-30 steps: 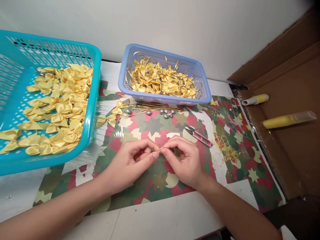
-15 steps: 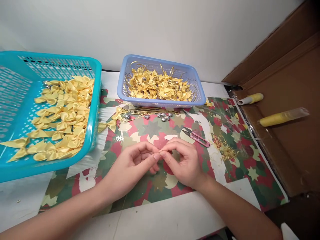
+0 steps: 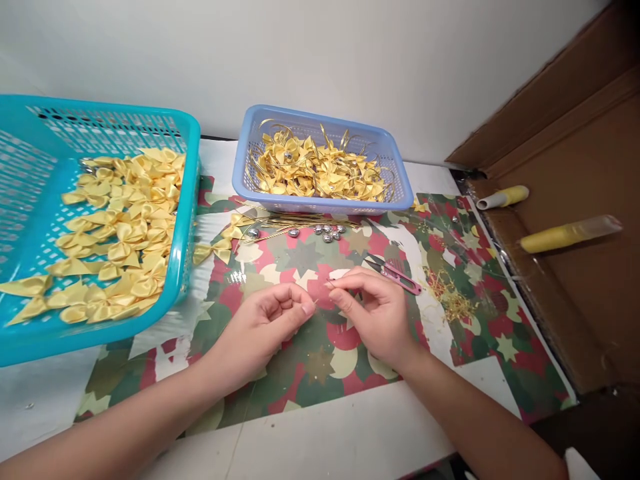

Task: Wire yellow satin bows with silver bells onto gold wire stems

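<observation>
Over the patterned mat, my left hand (image 3: 273, 327) is closed in a pinch. A fine, pale thread-like end (image 3: 315, 302) sticks out at its thumb tip. Just to the right, my right hand (image 3: 375, 313) pinches a thin, dark needle-like thing (image 3: 330, 281) between thumb and forefinger; most of it is hidden. A small gap separates the two sets of fingertips. Pink thread snips (image 3: 403, 279) lie right behind my right hand. Several silver bells (image 3: 327, 233) and gold wire ties (image 3: 305, 220) rest beyond my hands.
A turquoise basket (image 3: 187, 193) with yellow satin bows (image 3: 125, 250) stands at left. Behind the mat (image 3: 300, 373), a blue basket (image 3: 327, 203) holds bows with gold ties and bells. Gold scraps (image 3: 450, 297) lie at right, near a cardboard wall (image 3: 575, 167) with two yellow tubes (image 3: 565, 233).
My fingertips were touching and are now apart. The right hand has moved slightly right and up, while the left stays nearly in place, still pinching.
</observation>
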`<control>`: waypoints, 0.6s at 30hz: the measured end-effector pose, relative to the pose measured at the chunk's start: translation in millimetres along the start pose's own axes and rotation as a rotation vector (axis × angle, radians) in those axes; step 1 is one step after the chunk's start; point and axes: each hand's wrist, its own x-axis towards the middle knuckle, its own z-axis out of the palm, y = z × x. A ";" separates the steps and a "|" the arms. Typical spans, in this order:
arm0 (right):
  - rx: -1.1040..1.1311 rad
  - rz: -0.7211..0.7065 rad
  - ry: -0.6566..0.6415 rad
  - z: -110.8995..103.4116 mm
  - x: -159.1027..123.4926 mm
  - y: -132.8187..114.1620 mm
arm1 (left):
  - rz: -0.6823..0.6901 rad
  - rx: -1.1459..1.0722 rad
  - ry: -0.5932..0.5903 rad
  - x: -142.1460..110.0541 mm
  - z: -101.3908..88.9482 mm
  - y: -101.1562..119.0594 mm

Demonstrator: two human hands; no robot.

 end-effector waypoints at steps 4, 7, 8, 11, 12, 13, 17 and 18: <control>0.022 0.016 -0.069 0.8 -1.0 1.4 | 0.018 0.009 -0.017 -0.3 0.1 -1.5; 0.039 0.059 -0.128 2.4 -1.8 1.6 | 0.028 0.007 -0.023 0.4 0.1 -1.7; 0.041 0.070 -0.140 2.7 -1.8 1.5 | 0.028 0.008 -0.024 0.5 0.2 -1.6; 0.037 0.074 -0.163 2.8 -1.1 0.7 | 0.031 0.014 -0.030 0.6 0.6 -1.4; 0.028 0.069 -0.163 2.7 -0.8 0.3 | 0.036 0.013 -0.032 0.5 0.7 -1.4; 0.014 0.063 -0.163 2.5 -0.7 0.0 | 0.040 0.012 -0.033 0.3 0.7 -1.5; -0.038 0.033 -0.162 2.0 -1.0 -1.1 | 0.056 0.018 -0.043 -0.3 0.6 -2.1; -0.048 0.022 -0.165 2.0 -1.1 -1.2 | 0.058 0.018 -0.044 -0.3 0.6 -2.4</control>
